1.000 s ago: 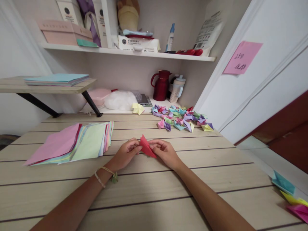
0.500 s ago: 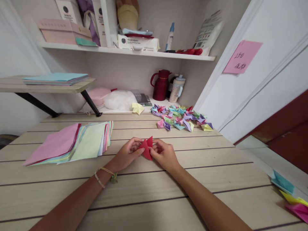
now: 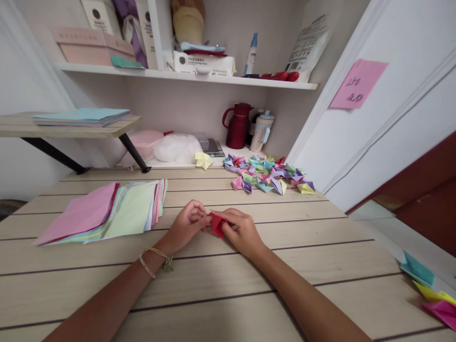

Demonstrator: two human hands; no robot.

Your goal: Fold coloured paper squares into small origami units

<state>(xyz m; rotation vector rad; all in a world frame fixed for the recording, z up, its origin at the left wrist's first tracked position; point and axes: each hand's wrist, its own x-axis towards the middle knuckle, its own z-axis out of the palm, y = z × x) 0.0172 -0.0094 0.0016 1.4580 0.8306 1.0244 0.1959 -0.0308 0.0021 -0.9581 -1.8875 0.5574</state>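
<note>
A small piece of folded red origami paper (image 3: 216, 225) is between my two hands, just above the middle of the table. My right hand (image 3: 242, 230) pinches its right side, thumb below and fingers across the top. My left hand (image 3: 189, 222) has thumb and fingertip closed at the paper's left corner, the other fingers curled. Part of the paper is hidden behind the right fingers. Beyond the hands lie several folded paper boats (image 3: 265, 173) in many colours.
Coloured paper sheets (image 3: 135, 209) lie fanned on the left of the wooden table (image 3: 199, 294). A yellow folded paper (image 3: 203, 160) rests at the back edge. Behind stand a red jug (image 3: 238, 126) and a bottle (image 3: 261, 132). A teal folded paper (image 3: 417, 268) lies at far right.
The red paper has turned and looks smaller, its two upright points no longer showing. My right fingers have moved left over its top, and my left hand has shifted slightly.
</note>
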